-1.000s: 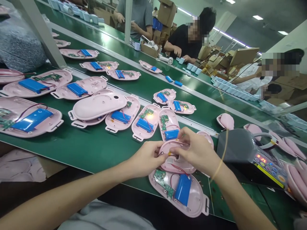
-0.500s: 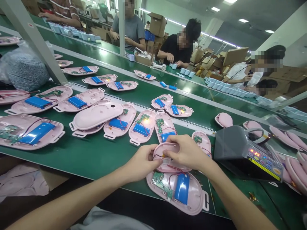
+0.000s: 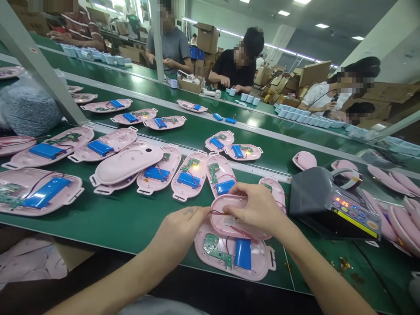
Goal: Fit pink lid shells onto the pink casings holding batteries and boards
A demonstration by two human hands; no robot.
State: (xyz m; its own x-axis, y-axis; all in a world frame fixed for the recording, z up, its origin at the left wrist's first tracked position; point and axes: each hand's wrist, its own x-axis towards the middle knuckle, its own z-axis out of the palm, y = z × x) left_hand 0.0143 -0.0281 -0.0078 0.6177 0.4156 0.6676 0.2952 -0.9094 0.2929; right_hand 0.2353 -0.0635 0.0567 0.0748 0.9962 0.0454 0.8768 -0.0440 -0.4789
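"Wiring, is it; is that the step in hand?"

"I judge so; my right hand (image 3: pixel 259 210) is clamped on the pink cover shell (image 3: pixel 226 223), fingers over its rim at 1 o'clock and thumb inside; it holds the cover tilted, hollow side up, on the green belt (image 3: pixel 114 218) straight in front of me."

"And the other hand?"

"My left hand (image 3: pixel 179 225) has its fingers bunched together against the rim at 9 o'clock, just where the red wire (image 3: pixel 217 213) crosses it; whether they pinch the wire or only press on it, I cannot tell."

"Where does that wire go?"

"Across the hollow and down to the base shell (image 3: pixel 262 264), which lies open at 6 o'clock of the cover and touches it; inside sit the circuit board (image 3: pixel 215 247) and the blue battery (image 3: pixel 243 253), side by side."

"What does the next move call for?"

"A light touch, I think; the wire has to lie flat inside the cover and clear of the rim, or it could get nipped between the two halves; the pull must stay gentle so nothing tears at the board."

"Anything in the way?"

"The grey machine (image 3: pixel 324 201) stands close at 3 o'clock of my right hand; more open shells (image 3: pixel 185 177) lie at 11 o'clock, near but apart."
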